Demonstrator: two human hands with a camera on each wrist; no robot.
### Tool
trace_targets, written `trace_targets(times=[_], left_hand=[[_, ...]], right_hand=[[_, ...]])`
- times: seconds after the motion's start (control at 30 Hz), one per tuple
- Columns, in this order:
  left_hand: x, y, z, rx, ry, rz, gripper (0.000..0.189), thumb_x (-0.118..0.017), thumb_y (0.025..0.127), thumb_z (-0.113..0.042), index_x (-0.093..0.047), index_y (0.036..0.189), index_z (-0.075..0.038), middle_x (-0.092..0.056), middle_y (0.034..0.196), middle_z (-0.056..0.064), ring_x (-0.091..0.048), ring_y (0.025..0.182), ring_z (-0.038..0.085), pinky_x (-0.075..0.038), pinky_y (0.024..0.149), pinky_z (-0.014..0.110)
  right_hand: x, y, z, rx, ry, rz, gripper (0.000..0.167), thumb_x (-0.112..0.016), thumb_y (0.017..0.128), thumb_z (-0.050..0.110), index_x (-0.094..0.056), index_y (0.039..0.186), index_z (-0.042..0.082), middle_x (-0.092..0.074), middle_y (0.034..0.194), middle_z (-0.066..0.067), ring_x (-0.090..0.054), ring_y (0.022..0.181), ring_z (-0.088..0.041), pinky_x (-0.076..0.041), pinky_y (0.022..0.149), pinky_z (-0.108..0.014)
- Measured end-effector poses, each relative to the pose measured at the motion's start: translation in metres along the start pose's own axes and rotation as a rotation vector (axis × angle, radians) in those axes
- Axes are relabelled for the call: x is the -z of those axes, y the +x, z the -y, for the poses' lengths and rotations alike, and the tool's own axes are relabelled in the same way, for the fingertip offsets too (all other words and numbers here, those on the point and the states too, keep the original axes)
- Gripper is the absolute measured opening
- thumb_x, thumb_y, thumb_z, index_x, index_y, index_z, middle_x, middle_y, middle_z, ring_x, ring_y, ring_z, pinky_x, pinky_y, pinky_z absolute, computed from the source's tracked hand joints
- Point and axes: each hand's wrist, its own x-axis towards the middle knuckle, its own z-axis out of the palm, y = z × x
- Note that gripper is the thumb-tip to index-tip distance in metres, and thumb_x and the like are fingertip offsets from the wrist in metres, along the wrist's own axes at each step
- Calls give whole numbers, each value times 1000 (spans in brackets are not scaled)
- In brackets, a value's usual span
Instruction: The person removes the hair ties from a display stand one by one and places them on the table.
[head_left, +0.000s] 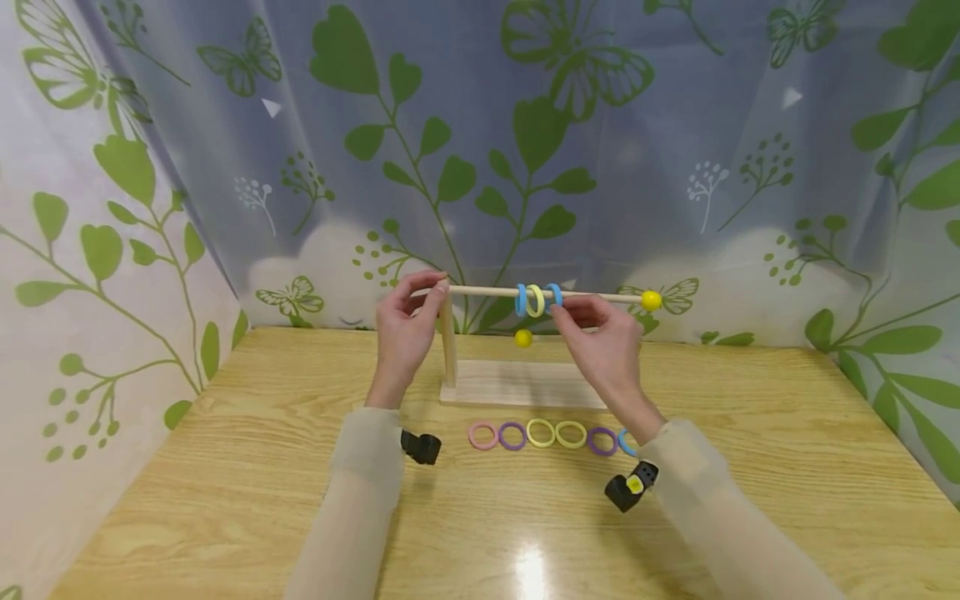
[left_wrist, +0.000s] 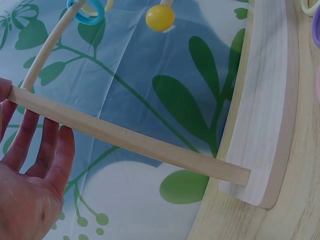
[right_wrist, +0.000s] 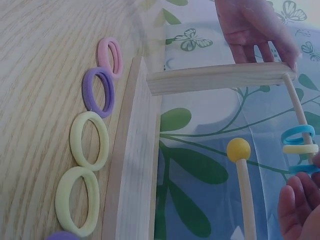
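My left hand (head_left: pixel 407 327) grips the top corner of a wooden stand's upright post (left_wrist: pixel 125 134), where a long thin rod (head_left: pixel 480 291) runs out to the right. On the rod hang a blue ring (head_left: pixel 521 300), a pale yellow ring (head_left: pixel 535 301) and a second blue ring (head_left: pixel 553 293). With thumb and fingertips, my right hand (head_left: pixel 609 343) pinches that second blue ring on the rod. A yellow ball (head_left: pixel 651 300) caps the rod's right end. The right wrist view shows the right fingers (right_wrist: pixel 302 200) only partly, at the edge.
The stand's wooden base (head_left: pixel 517 385) lies on the table. Another yellow ball (right_wrist: pixel 238 149) tops a lower rod. In front lies a row of rings: pink (head_left: pixel 483 435), purple (head_left: pixel 512 436), yellow (head_left: pixel 541 433), more yellow, purple and blue. A patterned curtain (head_left: pixel 465 125) hangs behind.
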Motion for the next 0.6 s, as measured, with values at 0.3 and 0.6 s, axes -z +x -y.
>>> trace_targets(times=[0.3, 0.6], left_hand=[[0, 0, -1, -1, 3, -4, 21, -67, 100, -14, -72, 116, -2, -69, 111, 7, -68, 87, 10, -55, 72, 19], [0, 0, 0, 0, 3, -1, 21, -67, 100, -16, -73, 116, -3, -69, 111, 9, -67, 88, 13, -56, 74, 21]], right_hand=[[6, 1, -5, -3, 15, 6, 16, -78, 92, 21, -79, 99, 8, -79, 89, -13, -64, 70, 7, -52, 65, -10], [13, 2, -5, -26, 14, -24, 16, -79, 91, 20, -79, 99, 5, -78, 90, -16, -63, 69, 8, -51, 64, -10]])
